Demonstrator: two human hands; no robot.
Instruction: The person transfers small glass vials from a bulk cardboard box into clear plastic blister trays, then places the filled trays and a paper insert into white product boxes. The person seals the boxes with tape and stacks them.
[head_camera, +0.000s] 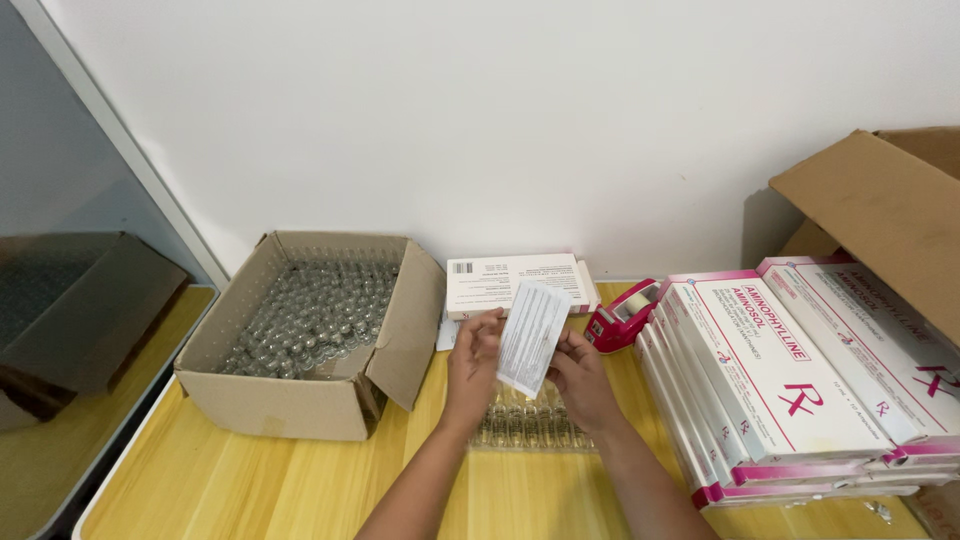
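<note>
From the head camera, you hold a folded paper leaflet (532, 337) up over the yellow table (270, 480), pinched between both hands. Your left hand (474, 362) clamps its left edge with thumb and fingertips, and your right hand (582, 378) grips its lower right edge the same way, so the sheet stands tilted between the 2 grips. Directly below your hands lies a tray of clear glass ampoules (525, 425). To the left sits an open cardboard box (300, 400) filled with small glass vials. A white carton (515, 282) lies behind the leaflet, a red tape dispenser (620, 318) sits just right of it, and a stack of white and pink cartons (780, 380) fills the right side.
</note>
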